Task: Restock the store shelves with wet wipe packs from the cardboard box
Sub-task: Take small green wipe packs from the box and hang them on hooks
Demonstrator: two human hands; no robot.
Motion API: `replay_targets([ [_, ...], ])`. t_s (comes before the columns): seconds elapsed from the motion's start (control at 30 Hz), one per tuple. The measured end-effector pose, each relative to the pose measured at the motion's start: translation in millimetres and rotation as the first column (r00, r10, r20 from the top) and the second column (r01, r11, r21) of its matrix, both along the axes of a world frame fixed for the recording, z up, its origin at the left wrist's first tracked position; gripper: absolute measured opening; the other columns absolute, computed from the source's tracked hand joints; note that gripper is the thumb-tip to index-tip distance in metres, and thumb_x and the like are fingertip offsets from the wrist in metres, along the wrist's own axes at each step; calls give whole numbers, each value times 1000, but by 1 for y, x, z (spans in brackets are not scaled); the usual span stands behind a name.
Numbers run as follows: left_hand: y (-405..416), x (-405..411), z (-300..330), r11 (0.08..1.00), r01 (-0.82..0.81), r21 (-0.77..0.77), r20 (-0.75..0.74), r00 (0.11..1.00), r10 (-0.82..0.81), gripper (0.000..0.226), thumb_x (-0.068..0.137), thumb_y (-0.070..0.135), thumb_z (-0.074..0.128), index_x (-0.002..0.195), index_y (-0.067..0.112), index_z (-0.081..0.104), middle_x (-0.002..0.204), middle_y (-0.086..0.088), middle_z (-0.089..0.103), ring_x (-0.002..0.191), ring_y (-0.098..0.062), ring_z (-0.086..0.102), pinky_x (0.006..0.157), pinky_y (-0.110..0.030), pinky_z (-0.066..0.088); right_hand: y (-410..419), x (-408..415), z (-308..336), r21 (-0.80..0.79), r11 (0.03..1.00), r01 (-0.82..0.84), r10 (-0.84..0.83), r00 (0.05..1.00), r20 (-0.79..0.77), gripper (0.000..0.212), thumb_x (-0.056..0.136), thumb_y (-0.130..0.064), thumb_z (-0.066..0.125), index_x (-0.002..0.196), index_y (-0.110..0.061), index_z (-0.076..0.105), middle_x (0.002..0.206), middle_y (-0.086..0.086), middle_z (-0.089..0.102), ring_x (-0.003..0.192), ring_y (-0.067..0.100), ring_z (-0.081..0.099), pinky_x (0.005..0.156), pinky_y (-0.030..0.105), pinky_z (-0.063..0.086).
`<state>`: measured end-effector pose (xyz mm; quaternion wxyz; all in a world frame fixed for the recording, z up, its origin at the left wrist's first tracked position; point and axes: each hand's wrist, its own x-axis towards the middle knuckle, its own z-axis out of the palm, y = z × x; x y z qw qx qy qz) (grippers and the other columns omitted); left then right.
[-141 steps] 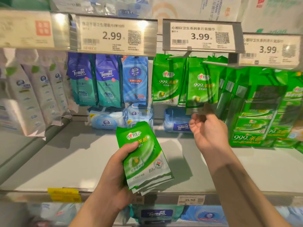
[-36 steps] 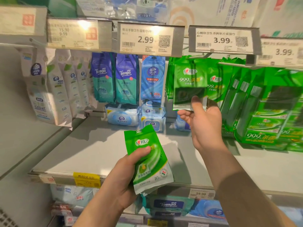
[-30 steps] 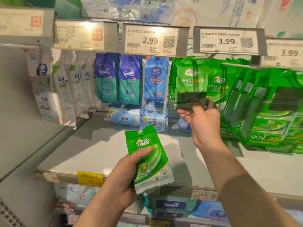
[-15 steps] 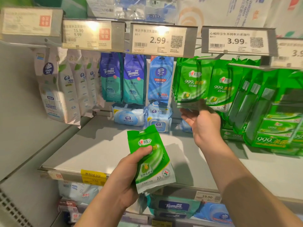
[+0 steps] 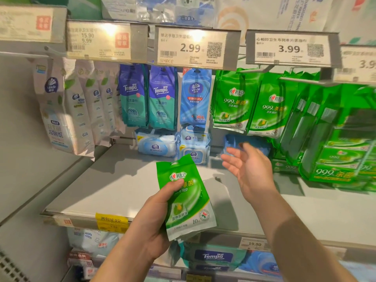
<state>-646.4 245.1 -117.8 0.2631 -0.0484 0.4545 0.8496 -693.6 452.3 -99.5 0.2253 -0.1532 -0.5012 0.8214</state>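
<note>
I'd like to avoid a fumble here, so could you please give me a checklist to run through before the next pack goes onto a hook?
1. Left hand grips the green pack: ok.
2. Right hand is free to take a pack, fingers spread and holding nothing: ok.
3. Matching green packs hang under the 3.99 tag, so the target is identified: ok.
4. Room left on that hook: cannot tell, its length is hidden behind the tag.
5. More packs under the top one in the left hand: cannot tell, only edges show.
</note>
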Motion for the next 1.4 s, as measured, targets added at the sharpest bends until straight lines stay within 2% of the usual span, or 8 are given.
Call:
replay_targets([
  [0.27, 9, -6, -6, 1000, 24, -6, 25, 999, -24, 23, 88, 22, 65, 101, 4, 74, 104, -26, 75, 76, -35, 75, 74, -43, 60, -18, 47, -26, 264, 928, -263, 204, 951, 232, 19, 102, -28, 57, 103, -10, 63, 76, 9, 65, 52, 19, 52, 52, 29, 37],
  [0.43, 18, -12, -6, 998, 45, -33, 18, 999, -45, 39, 84, 18, 65, 118, -2, 66, 104, -28, 74, 76, -36, 75, 66, -40, 62, -27, 81, -24, 617, 648, -447, 185, 878, 442, 65, 73, -86, 61, 93, -24, 66, 76, -7, 67, 68, 9, 61, 69, 32, 48],
  [0.6, 23, -12, -12, 995, 79, -62, -16, 997, -80, 56, 76, 19, 69, 127, -3, 63, 113, -31, 71, 83, -38, 72, 68, -42, 62, -29, 97, -19, 759, 458, -463, 40, 864, 502, 48, 80, -70, 69, 90, -26, 57, 72, -11, 51, 63, 3, 45, 57, 21, 35],
  [0.77, 27, -13, -16, 994, 63, -88, -61, 996, -69, 45, 81, 21, 71, 121, 1, 68, 110, -26, 74, 87, -36, 74, 75, -43, 63, -17, 95, -32, 694, 556, -457, 88, 863, 498, 47, 88, -64, 63, 91, -17, 64, 77, -3, 65, 63, 23, 65, 73, 48, 57],
  [0.87, 28, -14, -16, 994, 57, -94, -81, 995, -65, 44, 84, 27, 73, 122, 4, 69, 112, -21, 75, 98, -37, 74, 88, -47, 60, -13, 94, -37, 577, 717, -391, 131, 889, 439, 22, 101, -35, 62, 97, -15, 71, 86, 9, 76, 57, 24, 64, 66, 45, 58],
  [1.07, 23, -15, -13, 997, 80, -13, -48, 996, -80, 49, 79, 18, 73, 124, 2, 65, 110, -25, 74, 85, -38, 76, 63, -43, 62, -10, 94, -44, 423, 894, -145, 42, 969, 243, 24, 100, -29, 63, 90, -10, 72, 71, 10, 65, 62, 20, 51, 57, 36, 41],
  [1.3, 17, -23, -12, 998, 53, -16, -2, 999, -53, 47, 79, 4, 71, 125, 1, 63, 106, -27, 74, 76, -38, 76, 58, -44, 62, -13, 97, -19, 411, 902, 129, -97, 990, -99, 19, 104, -7, 54, 106, -14, 71, 88, 4, 76, 76, 18, 69, 61, 29, 57],
  [1.4, 18, -25, -11, 998, 58, -4, 7, 998, -57, 48, 77, 3, 71, 124, 0, 64, 106, -27, 74, 74, -37, 76, 56, -42, 62, -12, 103, -4, 503, 830, 242, -183, 969, -163, 27, 96, -29, 63, 119, -15, 65, 92, -5, 77, 88, 17, 72, 81, 40, 60],
])
